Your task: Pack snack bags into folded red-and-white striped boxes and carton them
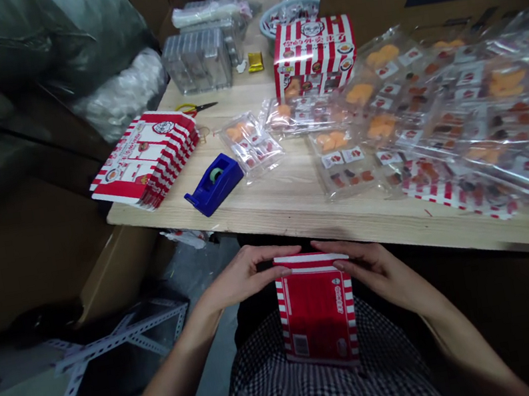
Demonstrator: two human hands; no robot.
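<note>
A red-and-white striped paper box (319, 317) rests on my lap against the checked clothing, its red panel with a barcode facing me. My left hand (249, 273) grips its upper left edge, thumb on the near face and fingers behind. On the upper right edge, my right hand (375, 270) holds it the same way. Beyond on the table lie a stack of flat striped boxes (148, 153) and a blue tape dispenser (216, 182). Farther back stands a folded-up striped box (314, 54).
Clear packets (462, 104) with orange pieces are heaped on the right of the wooden table (276, 206). Yellow-handled scissors (196, 108), clear plastic cases (198, 60), a gold packet (254, 62) and a bowl (289, 13) sit farther back. A metal rack (65, 373) is at lower left.
</note>
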